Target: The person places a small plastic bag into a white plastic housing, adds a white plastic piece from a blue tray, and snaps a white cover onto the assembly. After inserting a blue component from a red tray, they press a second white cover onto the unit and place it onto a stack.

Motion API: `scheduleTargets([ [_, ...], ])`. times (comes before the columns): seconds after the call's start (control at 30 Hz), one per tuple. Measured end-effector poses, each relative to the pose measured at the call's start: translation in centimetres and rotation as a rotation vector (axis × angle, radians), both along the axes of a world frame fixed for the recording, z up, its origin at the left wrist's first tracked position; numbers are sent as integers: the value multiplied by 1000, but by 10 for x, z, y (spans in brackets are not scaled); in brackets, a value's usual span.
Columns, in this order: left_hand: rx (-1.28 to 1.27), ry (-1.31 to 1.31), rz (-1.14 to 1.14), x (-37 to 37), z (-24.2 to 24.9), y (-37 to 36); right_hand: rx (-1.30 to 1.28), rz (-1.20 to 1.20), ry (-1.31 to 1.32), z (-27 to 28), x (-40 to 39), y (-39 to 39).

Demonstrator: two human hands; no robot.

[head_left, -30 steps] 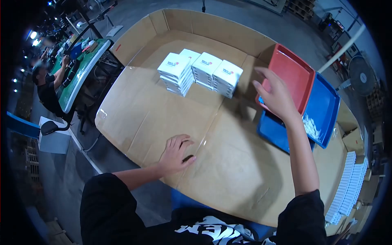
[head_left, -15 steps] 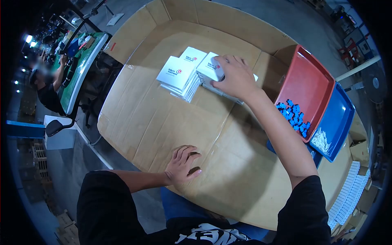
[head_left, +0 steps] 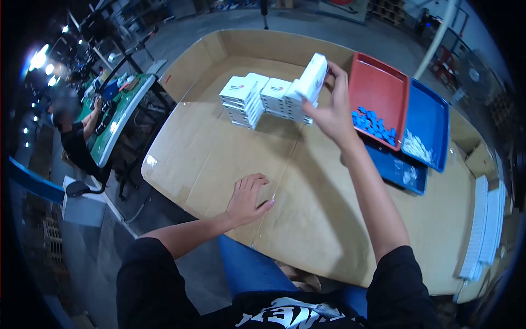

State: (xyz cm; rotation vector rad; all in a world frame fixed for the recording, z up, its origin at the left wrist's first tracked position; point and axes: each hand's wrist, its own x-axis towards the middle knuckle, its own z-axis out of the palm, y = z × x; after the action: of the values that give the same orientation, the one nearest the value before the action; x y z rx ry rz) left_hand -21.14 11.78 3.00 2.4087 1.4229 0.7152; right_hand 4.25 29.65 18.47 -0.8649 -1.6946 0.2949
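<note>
My right hand grips a white box that is tilted upright at the right end of the stacked boxes. Left of it, a lower stack of white boxes stands beside a taller stack with red and dark print on its top. My left hand rests near the front edge of the cardboard surface, its fingers apart and holding nothing.
A red tray holds small blue parts. A blue tray holds white pieces, and another blue tray lies below. White strips are at far right. A person sits at a green table.
My right hand has lifted and tipped a white box off the stack, moving to the right. The camera view has shifted. My left hand stays open over the cardboard.
</note>
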Motion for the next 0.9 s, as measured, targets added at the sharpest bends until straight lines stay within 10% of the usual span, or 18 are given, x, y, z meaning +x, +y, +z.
scheduleTargets([
  [0.33, 358, 9, 17, 17, -1, -27, -179, 109, 302, -29, 53, -251],
  [0.43, 153, -344, 103, 56, 10, -59, -49, -32, 32, -50, 70, -307],
  [0.57, -1052, -1181, -161, 127, 70, -141, -42, 0, -212, -76, 89, -352],
  [0.9, -1177, -1152, -167, 190, 65, -203, -363, -9, -463, -62, 139, -404],
])
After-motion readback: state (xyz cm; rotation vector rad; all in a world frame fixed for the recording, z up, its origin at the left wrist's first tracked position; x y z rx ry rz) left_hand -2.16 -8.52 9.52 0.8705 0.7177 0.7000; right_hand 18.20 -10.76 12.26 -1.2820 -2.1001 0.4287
